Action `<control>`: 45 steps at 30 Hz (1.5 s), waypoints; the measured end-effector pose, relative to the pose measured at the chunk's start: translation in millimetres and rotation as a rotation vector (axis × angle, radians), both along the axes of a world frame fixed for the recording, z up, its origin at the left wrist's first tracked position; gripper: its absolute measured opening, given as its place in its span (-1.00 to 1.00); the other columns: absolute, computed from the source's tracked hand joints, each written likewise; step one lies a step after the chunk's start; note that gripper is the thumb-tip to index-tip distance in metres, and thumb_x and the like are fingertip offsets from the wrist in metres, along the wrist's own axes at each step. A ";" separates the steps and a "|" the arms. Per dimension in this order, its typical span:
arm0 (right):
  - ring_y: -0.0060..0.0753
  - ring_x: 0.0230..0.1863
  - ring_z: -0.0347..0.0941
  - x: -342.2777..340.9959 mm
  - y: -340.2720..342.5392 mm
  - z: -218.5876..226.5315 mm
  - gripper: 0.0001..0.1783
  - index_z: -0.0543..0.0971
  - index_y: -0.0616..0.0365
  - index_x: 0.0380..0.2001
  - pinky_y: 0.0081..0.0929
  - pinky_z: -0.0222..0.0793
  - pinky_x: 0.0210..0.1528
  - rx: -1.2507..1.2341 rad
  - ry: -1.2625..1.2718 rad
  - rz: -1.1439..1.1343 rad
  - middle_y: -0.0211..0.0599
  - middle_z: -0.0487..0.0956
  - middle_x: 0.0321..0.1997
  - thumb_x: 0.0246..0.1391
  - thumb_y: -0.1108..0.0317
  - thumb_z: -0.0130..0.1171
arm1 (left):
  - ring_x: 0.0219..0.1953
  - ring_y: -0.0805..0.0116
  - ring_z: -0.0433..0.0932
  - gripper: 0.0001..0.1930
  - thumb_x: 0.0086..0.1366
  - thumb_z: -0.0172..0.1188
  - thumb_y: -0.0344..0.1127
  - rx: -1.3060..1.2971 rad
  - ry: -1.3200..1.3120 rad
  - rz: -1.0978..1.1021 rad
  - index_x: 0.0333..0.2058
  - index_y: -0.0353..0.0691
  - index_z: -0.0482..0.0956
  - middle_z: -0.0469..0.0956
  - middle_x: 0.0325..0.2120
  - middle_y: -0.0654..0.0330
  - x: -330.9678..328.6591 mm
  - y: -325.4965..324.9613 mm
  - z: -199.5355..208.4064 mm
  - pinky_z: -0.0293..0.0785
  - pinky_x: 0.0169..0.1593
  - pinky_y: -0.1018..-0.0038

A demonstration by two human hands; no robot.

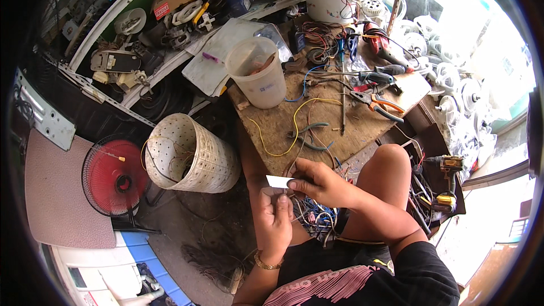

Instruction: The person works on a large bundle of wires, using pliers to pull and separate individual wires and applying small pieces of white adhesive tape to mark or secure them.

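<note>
In front of my lap, my two hands work close together. My right hand is closed, its thumb pressed on a flat, bright white piece with a slanted end; whether it is a blade or a strip I cannot tell. Just below it, my left hand is closed, thumb up, on what looks like a thin wire running up toward the white piece. Its far end is hidden by the fingers. Under my hands lies a tangle of blue and white wire scraps.
A wooden bench bears a clear bucket, yellow wire, green-handled pliers, orange-handled pliers and a red drill. At left stand a perforated white basket and a red fan. A cordless drill is at right.
</note>
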State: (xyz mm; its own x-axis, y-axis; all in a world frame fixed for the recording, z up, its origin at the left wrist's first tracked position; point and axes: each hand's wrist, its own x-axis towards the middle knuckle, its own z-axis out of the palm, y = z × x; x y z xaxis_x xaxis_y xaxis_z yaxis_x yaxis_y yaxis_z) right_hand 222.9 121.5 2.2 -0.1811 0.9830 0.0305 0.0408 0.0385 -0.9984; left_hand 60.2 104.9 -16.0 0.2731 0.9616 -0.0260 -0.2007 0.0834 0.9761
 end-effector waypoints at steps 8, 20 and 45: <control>-0.65 -0.44 0.35 -0.8 -0.9 -0.4 -0.92 0.44 0.28 -0.28 -0.57 0.33 -0.36 -0.084 0.165 0.041 -0.42 0.48 -0.49 0.18 0.49 0.09 | -0.65 0.73 0.12 -0.87 0.42 -0.01 -0.29 0.036 0.119 0.001 -0.22 -0.21 0.32 0.22 -0.65 0.45 -7.1 -4.6 0.6 0.07 -0.60 0.72; -0.68 -0.51 0.27 -1.6 4.6 -1.6 -0.92 0.46 0.29 -0.31 -0.61 0.25 -0.46 -0.117 0.177 0.090 -0.49 0.40 -0.54 0.20 0.48 0.07 | -0.65 0.74 0.10 -0.90 0.42 -0.03 -0.32 -0.130 -0.019 0.013 -0.18 -0.21 0.34 0.21 -0.62 0.45 -9.9 -14.5 5.6 0.03 -0.60 0.72; -0.71 -0.56 0.24 63.6 33.8 -6.5 -0.64 0.43 0.31 -0.08 -0.72 0.10 -0.57 -0.100 0.170 -0.287 -0.46 0.44 -0.44 0.19 0.26 0.16 | -0.65 0.68 0.03 -0.88 0.41 0.00 -0.25 -0.691 -0.525 -0.124 -0.24 -0.15 0.40 0.11 -0.69 0.46 -50.4 -48.9 19.0 -0.06 -0.59 0.69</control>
